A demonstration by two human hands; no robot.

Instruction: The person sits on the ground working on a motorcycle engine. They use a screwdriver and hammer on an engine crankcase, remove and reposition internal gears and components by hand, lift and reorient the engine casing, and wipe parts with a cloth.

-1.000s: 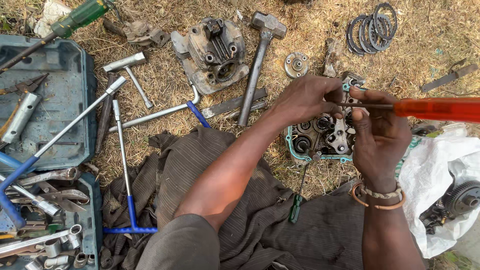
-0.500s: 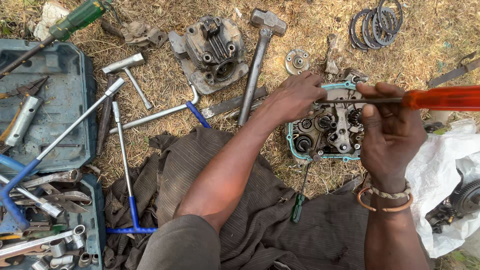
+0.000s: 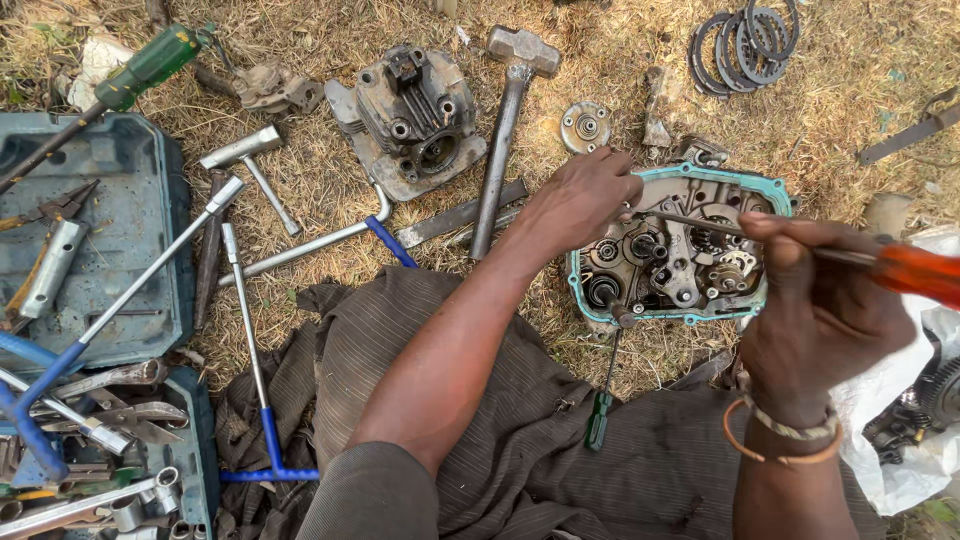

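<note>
Head view: an orange-handled screwdriver is gripped by the right hand, its shaft laid across the engine case on dry grass. The shaft tip is pinched by the left hand at the case's left edge. A hammer lies left of the case.

- The left hand has slid forward along the thin steel shaft of the orange-handled screwdriver. A second ago it was bunched up close to the right hand; now its fingertips sit near the shaft's tip.
- The right hand has pulled back and dropped lower, so the two hands are well apart now.
- The grey metal engine case with the teal gasket rim used to be mostly hidden under both hands. Its gears now show in the open gap between them.
</note>
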